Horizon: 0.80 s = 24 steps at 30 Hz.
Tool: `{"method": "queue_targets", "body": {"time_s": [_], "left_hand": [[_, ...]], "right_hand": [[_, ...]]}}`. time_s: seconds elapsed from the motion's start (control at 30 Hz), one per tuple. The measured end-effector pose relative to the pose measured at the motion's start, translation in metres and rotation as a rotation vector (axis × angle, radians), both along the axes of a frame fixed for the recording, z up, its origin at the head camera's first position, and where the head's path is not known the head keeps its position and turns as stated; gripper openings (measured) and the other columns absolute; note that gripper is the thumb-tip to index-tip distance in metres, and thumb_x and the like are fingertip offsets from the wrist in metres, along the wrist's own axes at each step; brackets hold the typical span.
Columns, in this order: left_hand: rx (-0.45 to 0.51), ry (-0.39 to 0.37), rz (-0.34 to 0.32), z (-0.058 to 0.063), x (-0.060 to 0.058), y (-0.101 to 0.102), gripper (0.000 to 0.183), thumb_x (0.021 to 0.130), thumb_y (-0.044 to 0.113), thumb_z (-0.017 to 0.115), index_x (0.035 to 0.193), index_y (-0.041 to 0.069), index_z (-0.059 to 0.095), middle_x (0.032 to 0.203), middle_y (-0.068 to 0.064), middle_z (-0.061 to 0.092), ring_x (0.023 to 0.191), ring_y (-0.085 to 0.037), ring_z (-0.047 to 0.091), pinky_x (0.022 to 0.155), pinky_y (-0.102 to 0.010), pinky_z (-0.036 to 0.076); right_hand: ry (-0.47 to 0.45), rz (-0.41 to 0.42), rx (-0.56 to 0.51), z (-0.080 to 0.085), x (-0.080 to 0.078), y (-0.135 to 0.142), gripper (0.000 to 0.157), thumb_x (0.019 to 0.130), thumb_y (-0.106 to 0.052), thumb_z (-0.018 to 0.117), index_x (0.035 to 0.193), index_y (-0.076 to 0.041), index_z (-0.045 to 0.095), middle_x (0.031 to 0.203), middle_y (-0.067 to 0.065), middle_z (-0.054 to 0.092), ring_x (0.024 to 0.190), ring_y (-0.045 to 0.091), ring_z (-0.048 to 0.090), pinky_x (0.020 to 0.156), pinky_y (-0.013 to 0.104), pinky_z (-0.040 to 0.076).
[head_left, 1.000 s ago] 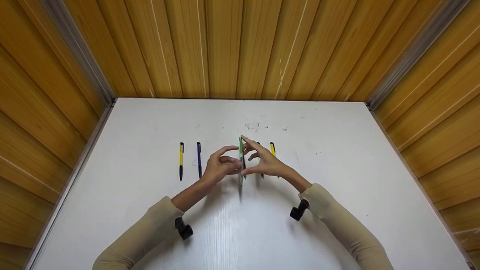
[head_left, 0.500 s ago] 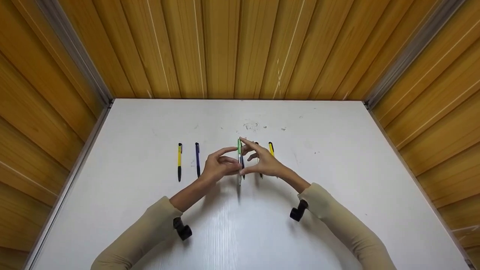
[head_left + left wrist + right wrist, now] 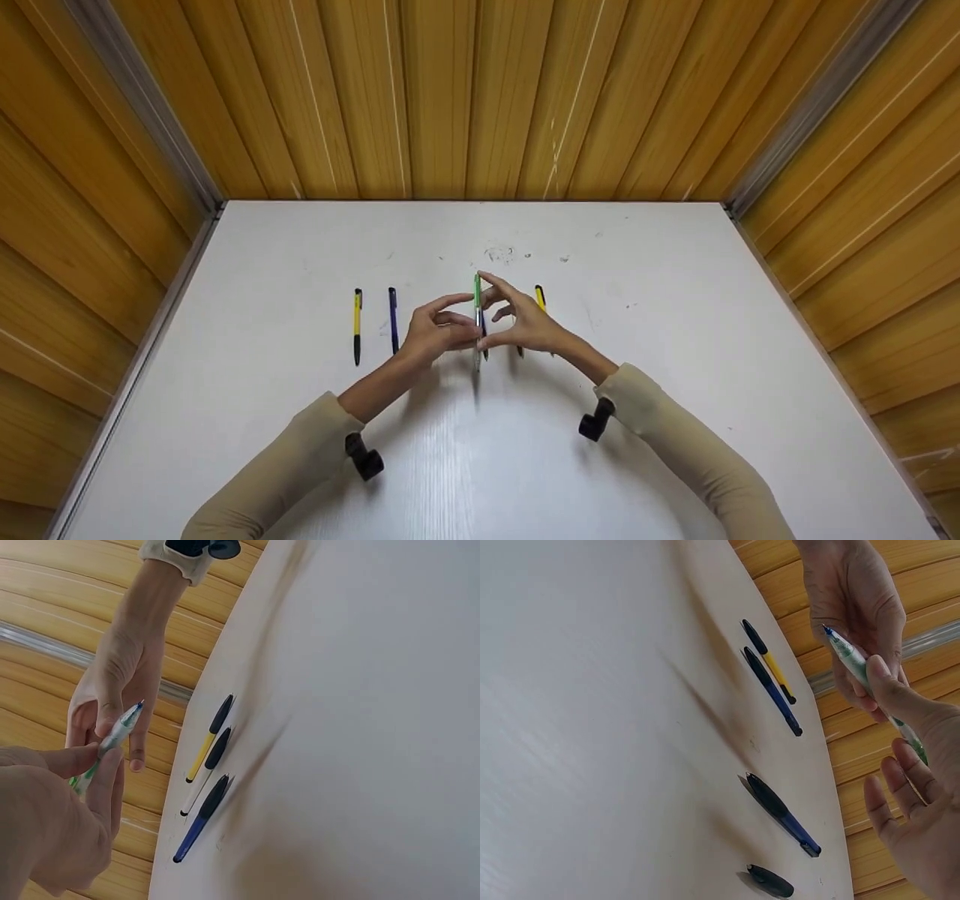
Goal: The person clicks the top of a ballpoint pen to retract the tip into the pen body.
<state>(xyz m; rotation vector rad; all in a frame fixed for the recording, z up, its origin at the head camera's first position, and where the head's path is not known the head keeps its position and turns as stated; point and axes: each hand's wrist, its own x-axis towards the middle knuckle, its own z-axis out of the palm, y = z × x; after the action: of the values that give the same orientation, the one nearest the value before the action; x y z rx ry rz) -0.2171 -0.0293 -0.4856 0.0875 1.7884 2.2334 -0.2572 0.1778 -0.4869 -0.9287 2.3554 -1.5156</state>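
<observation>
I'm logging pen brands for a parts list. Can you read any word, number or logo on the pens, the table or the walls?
No readable text in any view.
Green pen, pinched by left hand and right hand: no print visible.
Yellow pen and blue pen on the table: too small to tell.

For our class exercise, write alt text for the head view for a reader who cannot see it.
Two hands hold a green pen between them above a white table. Yellow and blue pens lie to the left, another yellow pen to the right.
</observation>
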Motion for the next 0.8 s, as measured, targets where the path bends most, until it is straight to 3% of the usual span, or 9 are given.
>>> {"method": "queue_targets", "body": {"time_s": [0.07, 0.3, 0.57, 0.8], "left_hand": [[-0.016, 0.004, -0.01, 0.0, 0.0, 0.0, 0.061, 0.084, -0.01, 0.074, 0.141, 0.002, 0.058, 0.085, -0.002, 0.073, 0.078, -0.014, 0.075, 0.085, -0.039, 0.066], [-0.042, 0.006, -0.018, -0.005, 0.002, 0.0, 0.059, 0.087, -0.009, 0.071, 0.143, 0.005, 0.057, 0.089, -0.004, 0.074, 0.08, -0.016, 0.075, 0.085, -0.036, 0.066], [-0.01, 0.008, -0.024, -0.007, 0.003, -0.001, 0.059, 0.087, -0.01, 0.07, 0.143, 0.002, 0.055, 0.088, -0.003, 0.073, 0.079, -0.015, 0.075, 0.085, -0.036, 0.066], [-0.037, 0.02, -0.035, -0.005, 0.001, -0.001, 0.06, 0.087, -0.007, 0.073, 0.143, 0.002, 0.055, 0.091, -0.004, 0.073, 0.079, -0.013, 0.074, 0.084, -0.037, 0.066]], "right_hand": [[-0.014, 0.006, 0.003, 0.0, 0.0, 0.0, 0.111, 0.074, 0.002, 0.089, 0.162, -0.003, 0.021, 0.129, 0.024, 0.057, 0.122, 0.034, 0.055, 0.097, 0.05, 0.056], [-0.026, 0.023, 0.015, 0.026, 0.02, -0.004, 0.106, 0.077, 0.005, 0.085, 0.16, 0.006, 0.018, 0.13, 0.032, 0.055, 0.124, 0.044, 0.053, 0.1, 0.064, 0.052], [-0.009, 0.018, 0.018, 0.028, 0.02, -0.001, 0.099, 0.081, 0.003, 0.083, 0.159, 0.007, 0.022, 0.129, 0.032, 0.056, 0.123, 0.048, 0.054, 0.098, 0.065, 0.053], [-0.029, 0.02, -0.001, 0.03, 0.019, 0.006, 0.087, 0.084, 0.003, 0.079, 0.156, 0.007, 0.03, 0.13, 0.033, 0.057, 0.122, 0.053, 0.053, 0.099, 0.068, 0.05]]}}
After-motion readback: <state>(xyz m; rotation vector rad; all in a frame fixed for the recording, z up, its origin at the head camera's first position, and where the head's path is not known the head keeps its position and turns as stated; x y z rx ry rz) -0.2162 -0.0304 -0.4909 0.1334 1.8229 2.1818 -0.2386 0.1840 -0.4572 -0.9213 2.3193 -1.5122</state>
